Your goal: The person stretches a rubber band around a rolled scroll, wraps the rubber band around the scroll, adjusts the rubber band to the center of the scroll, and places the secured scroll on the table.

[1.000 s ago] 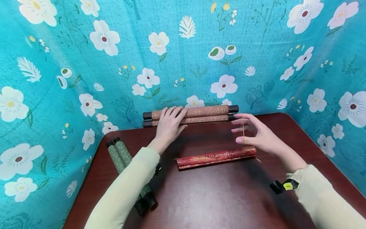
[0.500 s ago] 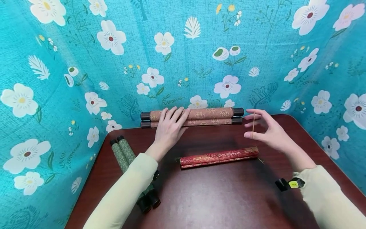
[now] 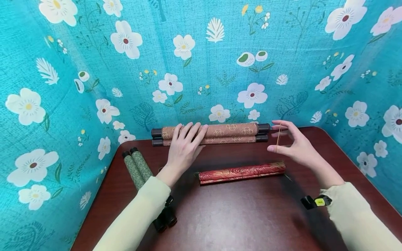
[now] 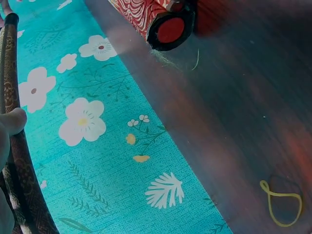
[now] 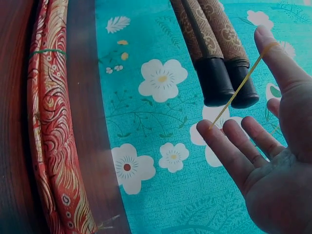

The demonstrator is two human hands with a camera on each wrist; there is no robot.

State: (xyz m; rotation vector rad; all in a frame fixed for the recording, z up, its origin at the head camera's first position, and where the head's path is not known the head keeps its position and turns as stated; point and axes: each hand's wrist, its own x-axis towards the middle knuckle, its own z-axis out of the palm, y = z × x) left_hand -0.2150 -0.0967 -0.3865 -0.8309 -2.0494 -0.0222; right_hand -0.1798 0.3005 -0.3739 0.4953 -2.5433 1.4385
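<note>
At the head view's centre, the left hand (image 3: 184, 148) gripped a brown, gold-patterned, black-ended double scroll (image 3: 232, 130). At right, the spread right hand (image 3: 296, 144) stretched a thin yellow elastic band (image 5: 239, 88) across it. A red-and-gold brocade scroll (image 3: 242, 172) lay lower, between the hands.

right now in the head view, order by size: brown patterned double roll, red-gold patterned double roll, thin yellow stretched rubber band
Largest to smallest:
brown patterned double roll
red-gold patterned double roll
stretched yellow rubber band
</note>
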